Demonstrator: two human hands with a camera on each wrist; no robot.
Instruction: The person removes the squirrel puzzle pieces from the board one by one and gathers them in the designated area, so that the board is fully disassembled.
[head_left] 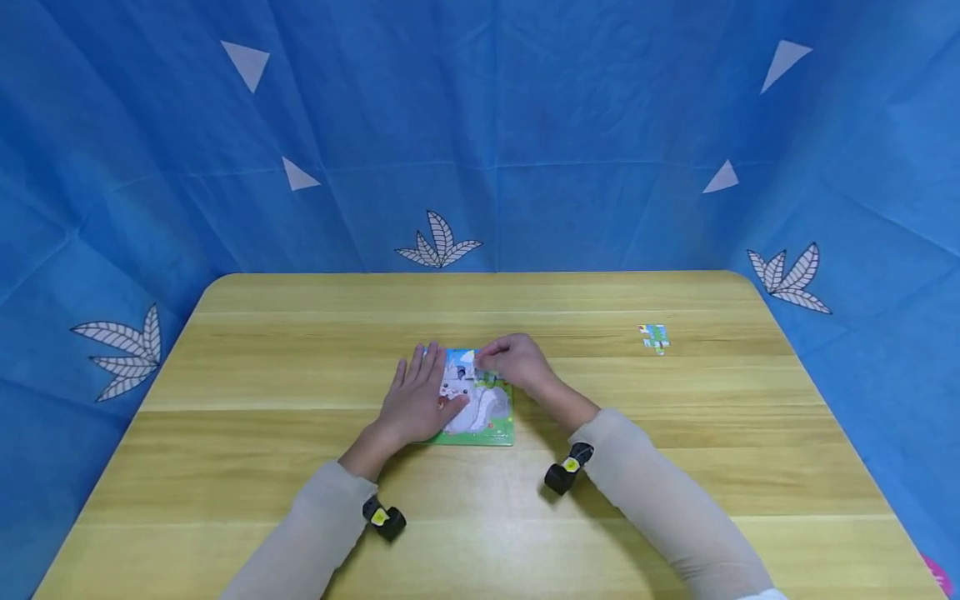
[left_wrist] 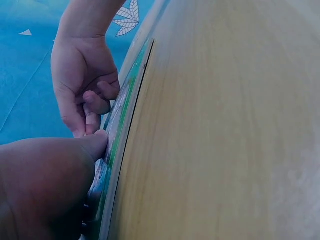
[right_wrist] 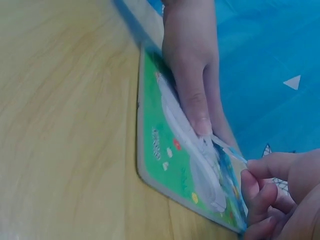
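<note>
A small picture puzzle board [head_left: 487, 421] with a green border lies flat at the middle of the wooden table [head_left: 300, 350]. My left hand [head_left: 423, 379] rests flat on the board's left part, fingers straight, thumb pressing on the picture [right_wrist: 165, 150]. My right hand [head_left: 487, 362] is at the board's far edge with its fingers curled, pinching a thin puzzle piece [right_wrist: 227, 146] that is tilted up off the board. In the left wrist view the board's edge [left_wrist: 122, 117] runs between my left thumb [left_wrist: 95, 142] and the right hand [left_wrist: 87, 107].
One loose puzzle piece [head_left: 655, 337] lies on the table at the far right. Blue patterned cloth [head_left: 480, 133] hangs behind and to both sides of the table. A small black camera sits on each wrist.
</note>
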